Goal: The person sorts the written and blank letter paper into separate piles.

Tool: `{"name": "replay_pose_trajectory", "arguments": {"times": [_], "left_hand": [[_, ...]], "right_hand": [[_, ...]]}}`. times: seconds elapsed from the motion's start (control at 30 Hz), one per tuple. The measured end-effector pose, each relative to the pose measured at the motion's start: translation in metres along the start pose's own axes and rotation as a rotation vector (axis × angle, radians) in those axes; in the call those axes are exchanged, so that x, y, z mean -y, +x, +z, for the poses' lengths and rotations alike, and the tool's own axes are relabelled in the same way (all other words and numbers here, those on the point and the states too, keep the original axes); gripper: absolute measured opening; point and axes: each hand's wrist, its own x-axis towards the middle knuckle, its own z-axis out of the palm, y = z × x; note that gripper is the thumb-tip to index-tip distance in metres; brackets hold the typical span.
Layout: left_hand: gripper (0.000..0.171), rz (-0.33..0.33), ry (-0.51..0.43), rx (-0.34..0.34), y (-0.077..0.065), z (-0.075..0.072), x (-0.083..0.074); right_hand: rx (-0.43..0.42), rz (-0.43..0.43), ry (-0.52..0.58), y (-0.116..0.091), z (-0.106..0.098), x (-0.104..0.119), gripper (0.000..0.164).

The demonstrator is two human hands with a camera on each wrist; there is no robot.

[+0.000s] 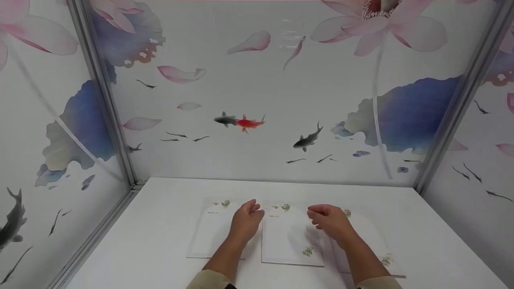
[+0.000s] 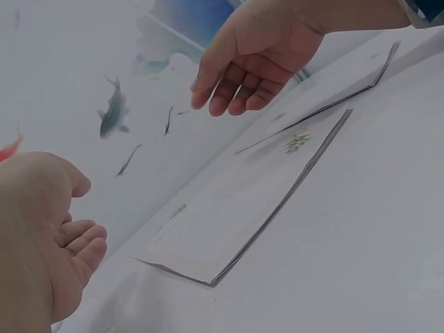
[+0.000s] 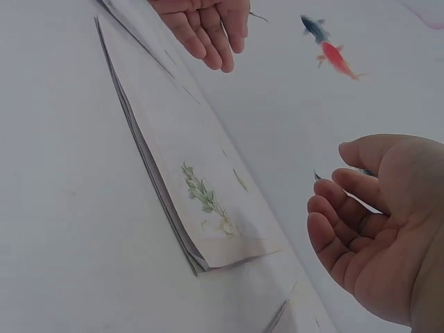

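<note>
Grip of my left hand (image 1: 246, 220) is loose, pinching nothing, raised by the left side of the middle paper stack (image 1: 285, 237); my right hand (image 1: 332, 222) hangs by its right side, equally relaxed and holding nothing. On the surface (image 1: 140, 249), the left stack (image 1: 209, 233) and right stack (image 1: 373, 237) flank that middle one. I'd judge the step as hovering, short of contact; a next move on the middle one would call for lowering both hands evenly to its edges.

White table (image 1: 132, 241) | three plant-printed paper stacks (image 1: 281, 241) | side by side
</note>
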Motion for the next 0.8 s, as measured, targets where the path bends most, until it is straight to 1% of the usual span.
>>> {"name": "replay_pose_trajectory", "arguments": {"times": [0.1,0.23,0.33,0.4,0.47,0.57,0.63,0.7,0.8], "left_hand": [[0.06,-0.01,0.009,-0.002,0.002,-0.002,0.001],[0.061,-0.012,0.018,0.005,0.002,-0.001,0.001],[0.064,-0.002,0.049,0.016,0.0,-0.001,0.002],[0.068,0.011,0.092,0.03,-0.002,-0.002,0.003],[0.073,0.018,0.158,0.05,-0.003,-0.002,0.005],[0.083,0.028,0.238,0.088,-0.005,-0.003,0.008],[0.089,0.032,0.28,0.116,-0.006,-0.003,0.011],[0.093,0.031,0.296,0.144,-0.008,-0.002,0.012],[0.096,0.026,0.329,0.179,-0.009,0.0,0.016]], "right_hand": [[-0.001,-0.005,-0.001,-0.002,0.002,0.0,0.035],[0.0,-0.006,-0.015,-0.004,0.0,-0.002,0.042],[0.003,-0.014,-0.041,-0.005,-0.001,-0.004,0.045],[0.002,-0.022,-0.073,-0.005,-0.001,-0.006,0.05],[0.013,-0.025,-0.115,-0.006,0.0,-0.006,0.059],[0.049,-0.021,-0.181,-0.005,0.002,-0.007,0.083],[0.082,-0.009,-0.22,-0.005,0.005,-0.007,0.095],[0.107,0.019,-0.26,-0.005,0.007,-0.007,0.105],[0.145,0.068,-0.312,-0.006,0.011,-0.006,0.107]]}}
